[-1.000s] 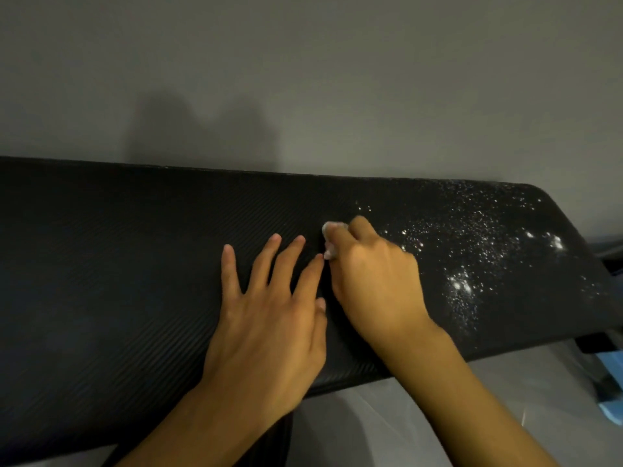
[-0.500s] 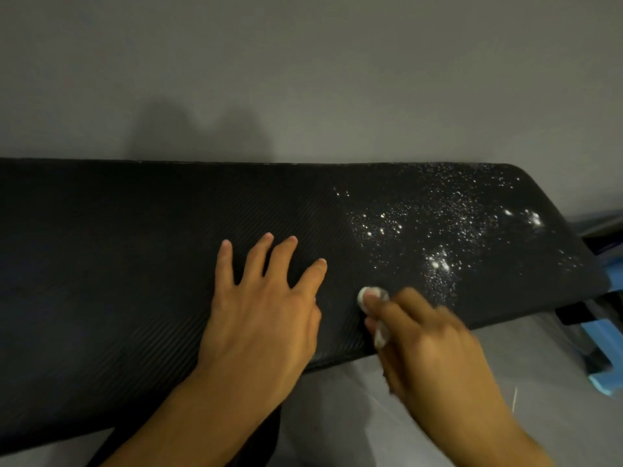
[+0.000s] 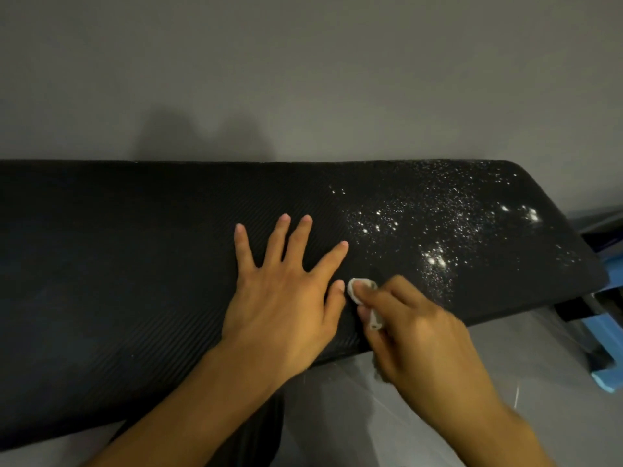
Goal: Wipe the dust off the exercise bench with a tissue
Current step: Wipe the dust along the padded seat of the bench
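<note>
Pressing flat with fingers spread wide, the left hand [image 3: 283,298] rests palm-down on the black padded bench [image 3: 118,264], its thumb tip just beside the right hand's load. The right hand [image 3: 414,332] has its fingers curled round a small wad of white tissue [image 3: 362,288], pinching it against the pad near the bench's front edge (part of the wad shows again lower down, between the fingers). Beyond the right hand's fingertips and off to its right, white dust [image 3: 435,257] speckles the pad, thickest in a few bright clumps, thinning toward the rounded end. To the left of the left hand the pad looks dark and unspeckled. Behind both hands stands a grey wall [image 3: 303,79].
</note>
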Action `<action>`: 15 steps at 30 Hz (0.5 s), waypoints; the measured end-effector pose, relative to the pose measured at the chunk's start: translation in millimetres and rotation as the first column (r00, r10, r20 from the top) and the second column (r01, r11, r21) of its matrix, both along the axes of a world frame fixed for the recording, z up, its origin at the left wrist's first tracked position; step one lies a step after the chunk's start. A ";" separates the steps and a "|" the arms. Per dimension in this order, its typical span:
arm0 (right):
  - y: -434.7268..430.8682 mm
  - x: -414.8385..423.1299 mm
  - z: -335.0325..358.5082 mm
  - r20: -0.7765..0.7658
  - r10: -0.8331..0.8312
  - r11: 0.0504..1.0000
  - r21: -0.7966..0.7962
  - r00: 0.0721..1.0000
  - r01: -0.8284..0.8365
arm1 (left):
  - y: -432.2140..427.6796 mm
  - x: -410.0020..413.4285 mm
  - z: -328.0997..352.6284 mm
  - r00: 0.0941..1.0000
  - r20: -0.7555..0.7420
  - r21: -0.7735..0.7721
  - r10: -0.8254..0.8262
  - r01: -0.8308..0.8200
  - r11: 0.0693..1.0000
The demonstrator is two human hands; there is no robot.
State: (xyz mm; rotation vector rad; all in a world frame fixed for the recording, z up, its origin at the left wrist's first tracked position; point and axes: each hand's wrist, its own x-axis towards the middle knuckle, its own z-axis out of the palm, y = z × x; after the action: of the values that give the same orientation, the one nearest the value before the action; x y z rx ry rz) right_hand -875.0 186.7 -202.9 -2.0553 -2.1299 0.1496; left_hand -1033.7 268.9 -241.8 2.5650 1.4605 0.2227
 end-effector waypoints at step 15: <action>39.9 23.5 -10.4 0.016 -0.115 0.987 0.111 0.993 0.113 | 0.0 1.4 -6.2 1.000 0.018 0.040 -0.001 0.000 0.999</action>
State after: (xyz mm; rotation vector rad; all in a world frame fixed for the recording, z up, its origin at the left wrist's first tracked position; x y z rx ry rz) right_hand -851.5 226.6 -213.2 -2.1167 -1.9789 -0.0058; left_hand -1032.3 268.9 -248.0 2.5879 1.4636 0.2775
